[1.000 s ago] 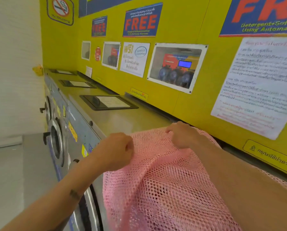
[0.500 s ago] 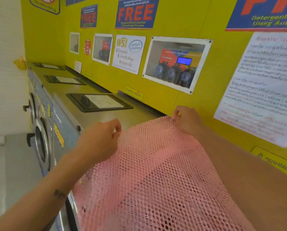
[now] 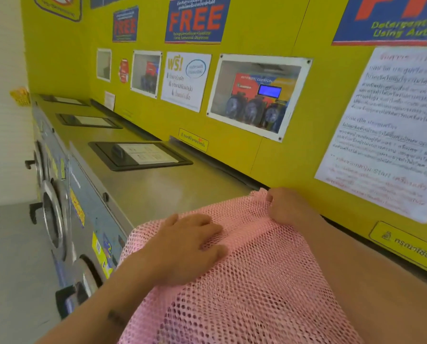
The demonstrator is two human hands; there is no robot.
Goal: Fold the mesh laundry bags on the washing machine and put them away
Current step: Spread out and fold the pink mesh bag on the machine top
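A pink mesh laundry bag (image 3: 252, 281) lies spread over the metal top of the washing machine (image 3: 157, 192), its near part hanging toward me. My left hand (image 3: 182, 247) rests flat on the mesh with fingers spread, pressing it down near the bag's left edge. My right hand (image 3: 285, 207) pinches the bag's far corner beside the yellow wall. My right forearm covers the bag's right side.
A row of front-loading washers (image 3: 56, 219) runs off to the left, each with a black lid panel (image 3: 138, 155) on top. The yellow wall (image 3: 294, 155) with posters and notices stands right behind the bag. Grey floor (image 3: 16, 269) lies at lower left.
My left hand let go of the bag's edge and now lies flat on the mesh. The bag has come down onto the machine top. My right hand still holds the far corner.
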